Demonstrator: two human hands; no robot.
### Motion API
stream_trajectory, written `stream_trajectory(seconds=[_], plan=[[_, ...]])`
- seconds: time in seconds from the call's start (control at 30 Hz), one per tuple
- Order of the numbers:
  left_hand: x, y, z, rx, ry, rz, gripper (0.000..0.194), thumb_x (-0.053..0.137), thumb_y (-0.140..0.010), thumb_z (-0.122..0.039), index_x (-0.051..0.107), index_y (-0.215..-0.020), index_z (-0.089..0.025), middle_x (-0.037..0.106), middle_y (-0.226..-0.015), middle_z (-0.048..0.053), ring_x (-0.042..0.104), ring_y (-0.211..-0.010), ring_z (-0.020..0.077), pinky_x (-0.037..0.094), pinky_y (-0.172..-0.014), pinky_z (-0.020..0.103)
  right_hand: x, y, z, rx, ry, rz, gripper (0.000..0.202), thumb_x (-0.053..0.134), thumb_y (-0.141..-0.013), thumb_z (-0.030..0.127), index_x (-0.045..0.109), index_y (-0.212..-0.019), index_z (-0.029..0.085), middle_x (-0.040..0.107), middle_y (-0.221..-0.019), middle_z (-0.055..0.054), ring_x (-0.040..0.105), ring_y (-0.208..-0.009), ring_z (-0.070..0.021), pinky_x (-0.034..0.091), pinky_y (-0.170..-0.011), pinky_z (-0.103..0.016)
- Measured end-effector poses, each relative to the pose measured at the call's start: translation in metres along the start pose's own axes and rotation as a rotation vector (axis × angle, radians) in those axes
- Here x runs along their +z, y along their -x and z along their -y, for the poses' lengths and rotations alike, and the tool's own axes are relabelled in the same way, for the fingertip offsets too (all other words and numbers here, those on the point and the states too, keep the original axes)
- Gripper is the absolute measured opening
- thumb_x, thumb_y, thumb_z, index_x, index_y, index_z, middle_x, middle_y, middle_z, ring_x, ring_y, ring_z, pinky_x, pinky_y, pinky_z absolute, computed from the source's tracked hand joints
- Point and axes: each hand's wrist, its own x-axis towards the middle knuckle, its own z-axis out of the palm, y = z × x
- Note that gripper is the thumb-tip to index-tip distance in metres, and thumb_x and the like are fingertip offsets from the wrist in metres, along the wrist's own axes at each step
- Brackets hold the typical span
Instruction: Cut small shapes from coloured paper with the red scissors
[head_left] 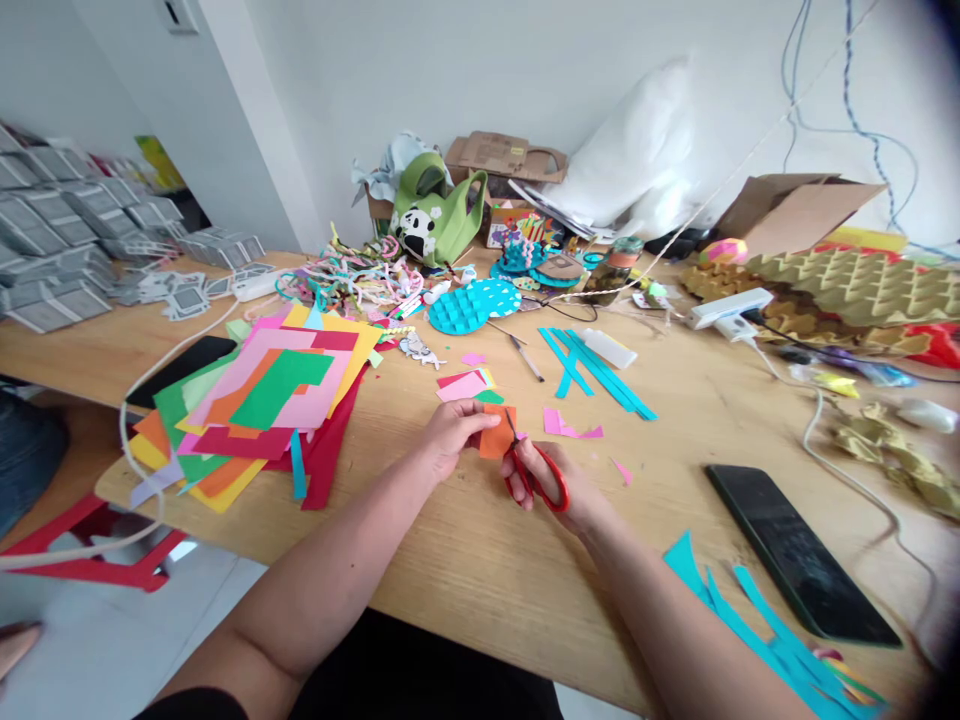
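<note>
My left hand [455, 436] pinches a small piece of orange paper [493, 440] by its left side, above the table in front of me. Red-handled scissors [555, 482] are in my right hand [568, 484], with fingers wrapped round the loops. The dark blades lie at the upper right part of the orange paper; whether they are parted is hard to see. Just beyond my left hand lies a small stack of coloured paper pieces [461, 385]. Pink paper scraps [566, 424] lie on the table right of the scissors.
Coloured paper sheets [281, 390] are piled at left. Blue strips [600, 375] lie ahead, and more blue cuttings [757, 620] near a black phone [802, 555] at right. A pen [527, 358], a green panda bag [439, 215] and egg trays [855, 285] stand farther back. A white cable [142, 400] crosses the left edge.
</note>
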Motion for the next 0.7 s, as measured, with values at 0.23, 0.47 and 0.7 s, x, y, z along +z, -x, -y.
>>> stream_trajectory(seconds=[0.23, 0.47, 0.7], plan=[[-0.0007, -0.0003, -0.0014, -0.048, 0.099, 0.028, 0.029, 0.078, -0.053, -0.021, 0.061, -0.074, -0.013, 0.066, -0.074, 0.004, 0.061, -0.066, 0.0123, 0.044, -0.064, 0.025, -0.0002, -0.0005, -0.0005, -0.005, -0.044, 0.01, 0.066, 0.046, -0.073, 0.078, 0.058, -0.069, 0.014, 0.055, -0.047, -0.001, 0.047, -0.037, -0.0087, 0.034, -0.041, -0.022], [-0.0009, -0.0003, 0.0002, -0.037, 0.07, 0.038, 0.031, 0.079, -0.053, -0.023, 0.06, -0.074, -0.012, 0.063, -0.072, 0.003, 0.055, -0.058, 0.0083, 0.039, -0.056, 0.022, -0.0008, -0.0004, -0.0022, 0.018, -0.043, -0.006, 0.068, 0.048, -0.07, 0.08, 0.059, -0.066, 0.013, 0.055, -0.046, -0.001, 0.047, -0.036, -0.008, 0.033, -0.04, -0.021], [-0.0024, -0.0013, 0.0015, -0.037, -0.018, 0.018, 0.031, 0.079, -0.054, -0.026, 0.062, -0.075, -0.011, 0.063, -0.071, 0.002, 0.053, -0.055, 0.0073, 0.04, -0.055, 0.022, -0.0013, 0.0003, -0.0011, 0.03, -0.027, -0.023, 0.072, 0.047, -0.067, 0.083, 0.06, -0.067, 0.012, 0.053, -0.044, 0.0, 0.046, -0.034, -0.0078, 0.031, -0.038, -0.021]])
